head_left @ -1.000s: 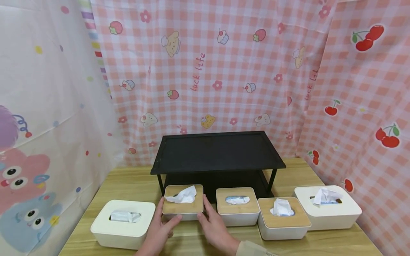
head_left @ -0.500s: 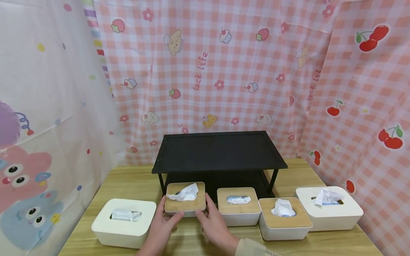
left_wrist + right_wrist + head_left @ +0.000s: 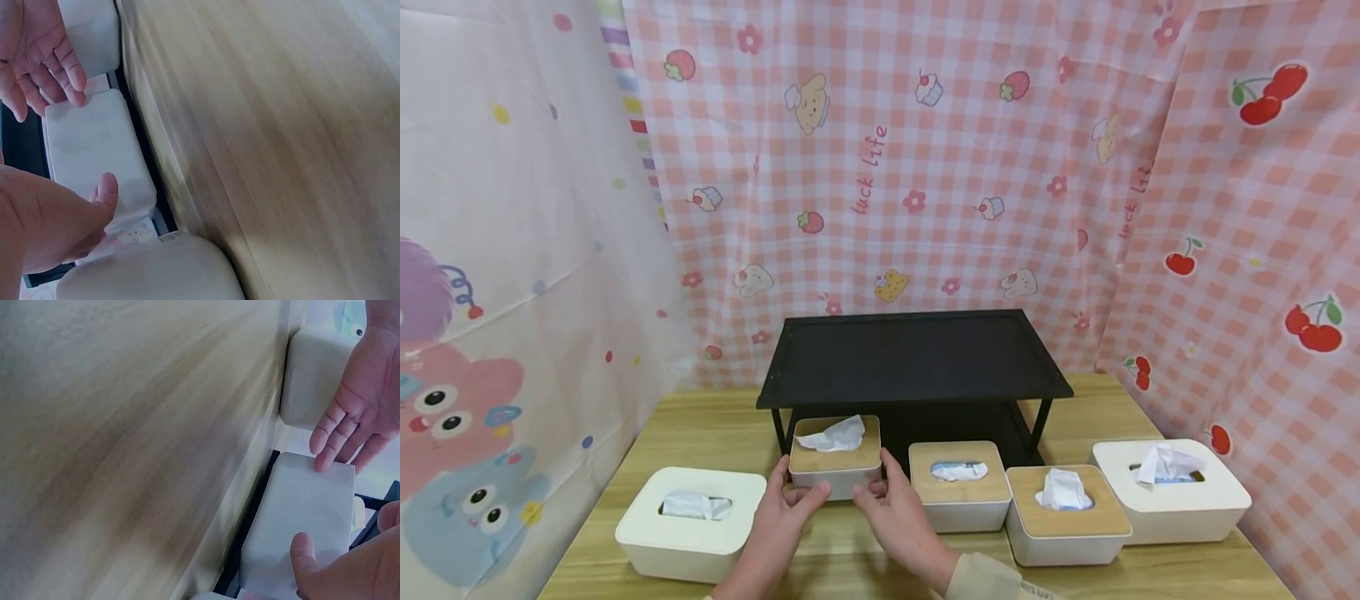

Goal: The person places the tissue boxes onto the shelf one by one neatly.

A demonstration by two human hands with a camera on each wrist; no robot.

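Head view: a pink checked curtain (image 3: 955, 154) hangs behind a wood-grain table (image 3: 850, 562) bearing a black two-tier rack (image 3: 910, 354). A white tissue box (image 3: 688, 533) stands left, another white box (image 3: 1187, 504) far right. Between them are a middle wood-lidded box (image 3: 961, 490), a right-hand wood-lidded box (image 3: 1067, 525) and the held box (image 3: 835, 460), at the left front of the rack's lower tier; whether it rests there, I cannot tell. The left hand (image 3: 782, 515) and right hand (image 3: 895, 512) grip its opposite sides, thumbs on its front. White tissue (image 3: 837, 435) pokes from its lid
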